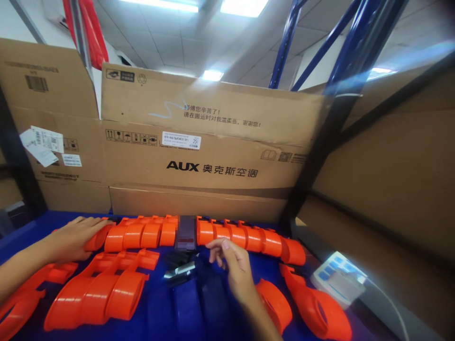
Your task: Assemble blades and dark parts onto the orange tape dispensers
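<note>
Orange curved plastic parts (133, 237) stand in a row along the back of the blue surface. My left hand (76, 237) lies over the orange part at the row's left end, its fingers on top of it. My right hand (229, 260) hovers right of the middle, fingers curled and thumb near the fingertips; whether it holds anything small cannot be made out. Left of it are black pieces with a shiny metal strip (180, 270) and dark blue items (186, 308). A dark phone-like object (186, 233) stands within the row.
More orange parts (95, 293) sit at the front left, and others (325, 310) at the front right. Flattened cardboard (213, 189) forms the back wall. A white device (339, 279) with a cable lies at the right. Blue and dark rack posts (320, 137) rise there.
</note>
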`<state>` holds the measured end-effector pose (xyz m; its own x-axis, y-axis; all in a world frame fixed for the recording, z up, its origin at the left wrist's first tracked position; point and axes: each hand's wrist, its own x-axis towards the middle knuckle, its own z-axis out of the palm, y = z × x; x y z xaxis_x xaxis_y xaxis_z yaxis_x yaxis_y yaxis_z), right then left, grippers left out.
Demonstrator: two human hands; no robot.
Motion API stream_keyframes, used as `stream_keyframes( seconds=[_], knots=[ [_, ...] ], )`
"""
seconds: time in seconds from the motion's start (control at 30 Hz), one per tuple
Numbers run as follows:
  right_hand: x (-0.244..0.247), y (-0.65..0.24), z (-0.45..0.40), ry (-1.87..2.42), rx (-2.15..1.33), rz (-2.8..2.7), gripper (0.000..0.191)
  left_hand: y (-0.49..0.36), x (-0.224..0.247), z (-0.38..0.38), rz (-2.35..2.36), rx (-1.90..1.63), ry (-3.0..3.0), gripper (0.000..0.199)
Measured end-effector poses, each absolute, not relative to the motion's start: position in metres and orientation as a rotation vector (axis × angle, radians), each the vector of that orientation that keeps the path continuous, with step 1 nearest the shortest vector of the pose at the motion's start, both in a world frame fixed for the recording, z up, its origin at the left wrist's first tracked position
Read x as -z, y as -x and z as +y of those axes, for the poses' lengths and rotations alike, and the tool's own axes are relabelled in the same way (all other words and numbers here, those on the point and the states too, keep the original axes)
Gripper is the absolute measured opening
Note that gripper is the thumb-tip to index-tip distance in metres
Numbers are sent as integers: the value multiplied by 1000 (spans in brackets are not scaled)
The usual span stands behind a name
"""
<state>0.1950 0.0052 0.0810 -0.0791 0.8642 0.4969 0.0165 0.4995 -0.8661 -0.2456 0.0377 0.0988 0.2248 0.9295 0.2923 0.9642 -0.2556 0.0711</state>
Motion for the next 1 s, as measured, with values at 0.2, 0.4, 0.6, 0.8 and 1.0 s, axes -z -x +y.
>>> stream_keyframes(
  seconds=[0.2,0.4,0.6,0.8,1.0],
  knots=[
    [-84,-194,2,844,-799,-1511,49,247,-128,35,-1695,268,2332,70],
    [-85,-191,-1,874,-777,-1548,46,229,-148,37,-1421,492,2254,47],
    [-79,-181,4,880,-955,-1498,46,141,-121,3,-893,831,2477,54],
    [-70,-178,7,911,-1204,-1349,69,66,-98,-23,-476,785,2639,63],
    [-67,-180,10,844,-1280,-1263,64,42,-88,-27,-372,923,2821,69]
  ],
)
